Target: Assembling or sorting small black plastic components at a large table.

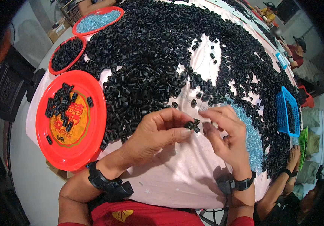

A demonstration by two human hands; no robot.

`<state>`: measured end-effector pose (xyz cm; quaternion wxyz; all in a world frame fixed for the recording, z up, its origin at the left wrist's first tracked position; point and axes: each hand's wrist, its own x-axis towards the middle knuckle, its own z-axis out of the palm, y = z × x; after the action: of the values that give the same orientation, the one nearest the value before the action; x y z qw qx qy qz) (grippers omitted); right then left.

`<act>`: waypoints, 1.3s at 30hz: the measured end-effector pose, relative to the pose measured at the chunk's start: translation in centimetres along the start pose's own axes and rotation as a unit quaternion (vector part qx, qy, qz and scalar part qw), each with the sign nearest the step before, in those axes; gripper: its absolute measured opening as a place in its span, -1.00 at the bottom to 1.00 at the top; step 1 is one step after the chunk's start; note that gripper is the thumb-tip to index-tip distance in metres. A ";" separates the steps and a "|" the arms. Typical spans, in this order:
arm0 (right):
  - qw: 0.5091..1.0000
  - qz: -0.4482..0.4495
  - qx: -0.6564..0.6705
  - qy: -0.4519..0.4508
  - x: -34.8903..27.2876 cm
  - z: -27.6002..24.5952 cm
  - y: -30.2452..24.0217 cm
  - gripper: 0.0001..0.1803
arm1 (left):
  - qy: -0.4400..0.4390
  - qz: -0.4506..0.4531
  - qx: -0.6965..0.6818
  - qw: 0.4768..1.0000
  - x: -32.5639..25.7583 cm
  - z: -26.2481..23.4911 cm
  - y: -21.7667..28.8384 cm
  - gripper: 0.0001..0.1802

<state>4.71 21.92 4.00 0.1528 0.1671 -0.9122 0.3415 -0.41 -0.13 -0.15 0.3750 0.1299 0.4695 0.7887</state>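
Observation:
My left hand (158, 130) pinches a small black plastic fitting (196, 126) between thumb and fingertips, above the pale pink cloth (162, 175). Just to its right, the thumb and fingers of my right hand (226, 132) are drawn together, close to the fitting but apart from it. Whatever those fingers hold is too small and blurred to make out. A large heap of loose black fittings (143, 81) spreads beyond both hands. Beside my right hand lies a pile of small clear bluish pieces (250, 137).
At left stands a red tray (98, 132) with several black fittings. Farther back are a red basin of thin black parts (67, 54) and one of clear pieces (98, 23). A blue basket (288, 111) and a green basket (303, 147) sit right, near a co-worker's hand (294, 156).

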 end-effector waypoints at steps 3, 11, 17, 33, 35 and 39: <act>0.992 -0.032 -0.122 -0.027 0.0 0.3 1.4 -0.55 | 0.034 0.007 0.006 0.999 0.0 -0.4 0.6 -0.70; 0.974 -0.058 -0.194 -0.103 -0.1 2.2 2.7 -0.54 | 0.031 0.010 0.032 0.999 -0.1 -0.4 0.4 -0.71; 0.987 -0.045 -0.141 -0.059 0.0 1.8 2.6 -0.75 | 0.011 0.024 0.036 0.999 0.0 -0.5 -0.5 -0.71; 0.983 0.104 0.148 0.038 -0.6 1.7 -0.5 -0.78 | 0.004 0.030 0.047 0.998 0.0 0.0 -0.9 -0.74; 0.987 0.086 0.132 0.016 -0.7 1.7 -0.3 -0.78 | 0.004 0.035 0.054 0.998 0.0 0.0 -1.0 -0.74; 0.984 0.091 0.151 0.022 -0.7 1.7 0.1 -0.81 | 0.002 0.025 0.075 0.997 -0.1 0.0 -0.7 -0.75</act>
<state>5.02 21.01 2.48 0.1143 0.0970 -0.8578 0.4915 0.00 0.03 -0.71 0.3436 0.1675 0.5245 0.7608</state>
